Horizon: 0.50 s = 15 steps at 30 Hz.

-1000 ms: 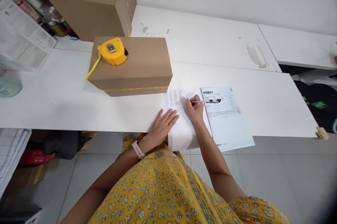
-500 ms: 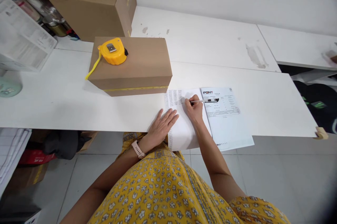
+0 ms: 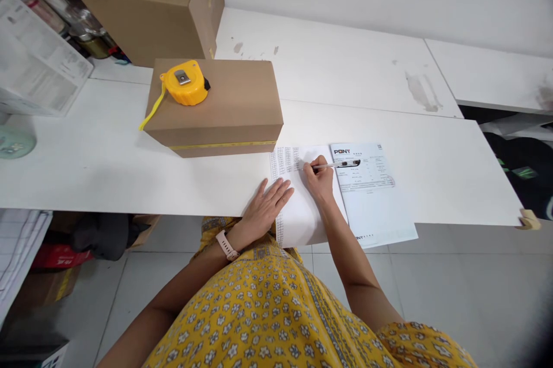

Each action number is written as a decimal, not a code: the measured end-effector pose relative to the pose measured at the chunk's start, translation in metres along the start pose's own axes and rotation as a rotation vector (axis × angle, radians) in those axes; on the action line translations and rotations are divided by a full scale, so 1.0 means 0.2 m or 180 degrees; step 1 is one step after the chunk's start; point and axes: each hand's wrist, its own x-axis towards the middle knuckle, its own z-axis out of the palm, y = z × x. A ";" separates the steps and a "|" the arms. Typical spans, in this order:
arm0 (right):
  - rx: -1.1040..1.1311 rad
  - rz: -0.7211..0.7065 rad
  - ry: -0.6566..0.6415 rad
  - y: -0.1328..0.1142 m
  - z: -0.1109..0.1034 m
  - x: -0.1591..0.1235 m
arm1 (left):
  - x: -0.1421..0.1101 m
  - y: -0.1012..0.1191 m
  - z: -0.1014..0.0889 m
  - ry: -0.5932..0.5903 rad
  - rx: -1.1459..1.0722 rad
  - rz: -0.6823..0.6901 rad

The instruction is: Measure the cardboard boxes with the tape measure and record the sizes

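My right hand [image 3: 318,179] is closed around a pen [image 3: 341,164], its tip down at the sheet of paper [image 3: 302,212]. Columns of small writing cover the upper left part of that sheet. Flat over the paper's left edge lies my left hand [image 3: 266,207], fingers spread, holding nothing. To the right, a printed form [image 3: 371,207] headed "PONY" lies beside the sheet, and the pen's back end reaches over it. Behind my hands is a closed cardboard box [image 3: 233,91] with a yellow tape measure [image 3: 188,83] on top.
Larger cardboard boxes [image 3: 151,16] are stacked at the back left. A white printed carton [image 3: 41,57] and a pale green object [image 3: 15,142] stand at the left. The white table's [image 3: 453,184] front edge has a small tan piece [image 3: 529,219] at its right corner.
Both hands, the pen and the papers look nearly the same as before. Only a very slight shift of the whole view shows.
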 end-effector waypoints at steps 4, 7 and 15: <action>0.0023 0.0019 0.0016 0.00 0.00 0.00 | 0.00 0.00 0.01 0.0032 -0.0079 -0.0019; 0.0019 -0.0062 0.0085 -0.01 0.00 0.00 | 0.00 0.00 0.01 0.0081 -0.0139 -0.0037; -0.1011 -0.0925 0.0203 0.01 -0.01 0.01 | 0.00 -0.02 0.01 0.0030 -0.0616 -0.0018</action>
